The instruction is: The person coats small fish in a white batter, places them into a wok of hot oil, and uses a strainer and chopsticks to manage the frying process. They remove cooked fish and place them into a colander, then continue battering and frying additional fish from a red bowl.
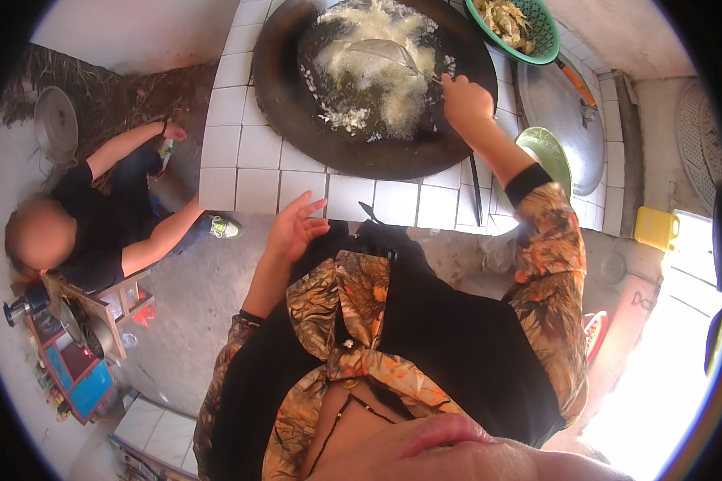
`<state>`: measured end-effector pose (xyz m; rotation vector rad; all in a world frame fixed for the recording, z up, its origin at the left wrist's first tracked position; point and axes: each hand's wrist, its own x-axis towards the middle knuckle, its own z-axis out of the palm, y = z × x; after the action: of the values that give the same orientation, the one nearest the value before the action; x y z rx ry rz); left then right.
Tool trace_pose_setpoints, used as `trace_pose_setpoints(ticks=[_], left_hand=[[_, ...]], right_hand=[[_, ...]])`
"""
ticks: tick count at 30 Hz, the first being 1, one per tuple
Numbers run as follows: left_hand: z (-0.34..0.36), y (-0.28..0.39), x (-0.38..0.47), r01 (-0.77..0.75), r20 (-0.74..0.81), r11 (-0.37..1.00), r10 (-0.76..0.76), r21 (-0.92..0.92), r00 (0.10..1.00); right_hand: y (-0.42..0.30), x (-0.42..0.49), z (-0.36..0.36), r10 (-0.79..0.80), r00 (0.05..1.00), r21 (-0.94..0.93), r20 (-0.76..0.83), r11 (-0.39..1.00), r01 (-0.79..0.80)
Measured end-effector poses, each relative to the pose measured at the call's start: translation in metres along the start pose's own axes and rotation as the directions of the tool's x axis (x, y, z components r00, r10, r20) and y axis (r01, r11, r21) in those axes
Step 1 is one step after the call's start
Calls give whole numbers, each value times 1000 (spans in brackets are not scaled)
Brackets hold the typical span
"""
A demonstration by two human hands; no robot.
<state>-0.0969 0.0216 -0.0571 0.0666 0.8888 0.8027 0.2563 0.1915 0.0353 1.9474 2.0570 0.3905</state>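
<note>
My right hand is closed around the handle of a wire-mesh skimmer, whose head lies over the frothing oil in a large dark wok. Pale foam hides whatever is in the oil, and white bits cling to the metal around it. My left hand is empty, its fingers apart and slightly curled, near the front edge of the white-tiled stove top. Beyond my right hand stands a green plastic basket of golden-brown food pieces.
Right of the wok lie a large metal lid, a green bowl and a thin black rod. An orange handle crosses the lid. At left, a person sits low beside the stove, with a wooden chair behind.
</note>
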Motion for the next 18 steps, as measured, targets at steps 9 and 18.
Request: trace_pose_setpoints(ticks=[9, 18], left_hand=[[8, -8, 4, -3, 1, 1000, 3, -11, 1000], [8, -17, -9, -32, -52, 999, 32, 4, 998]], right_hand=[[70, 24, -45, 163, 986, -2, 22, 987, -163], [53, 85, 17, 263, 959, 155, 108, 948, -278]])
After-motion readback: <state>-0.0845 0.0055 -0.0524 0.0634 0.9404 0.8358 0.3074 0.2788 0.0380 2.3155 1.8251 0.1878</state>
